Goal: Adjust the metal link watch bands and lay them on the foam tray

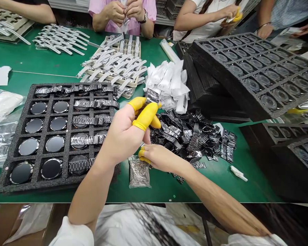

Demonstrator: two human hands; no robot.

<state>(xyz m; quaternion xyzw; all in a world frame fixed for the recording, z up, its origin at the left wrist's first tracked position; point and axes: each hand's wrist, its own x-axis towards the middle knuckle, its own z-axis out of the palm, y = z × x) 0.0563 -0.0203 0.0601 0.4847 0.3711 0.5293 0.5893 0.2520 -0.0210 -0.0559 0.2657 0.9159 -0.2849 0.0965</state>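
My left hand (pixel 128 128), in yellow finger cots, is raised over the table and pinches a dark shiny metal watch strap (pixel 152 96). Lower down, my right hand (pixel 160 158) has its yellow-covered fingertips curled together at the top of a small clear bag of thin metal pins (pixel 139 174). What those fingertips grip, if anything, is hidden. Just beyond my right hand lies a heap of black metal watch straps (pixel 195 136). Left of my hands, a black foam tray (pixel 47 131) holds round watches; metal straps lie across its right columns.
White-strapped watches (pixel 113 65) are piled on trays at the back. White wrapped packets (pixel 166 82) lie behind the strap heap. Stacked black foam trays (pixel 220 65) rise at the right. Plastic bags (pixel 2 136) lie at the left edge. Co-workers sit across the green table (pixel 215 181).
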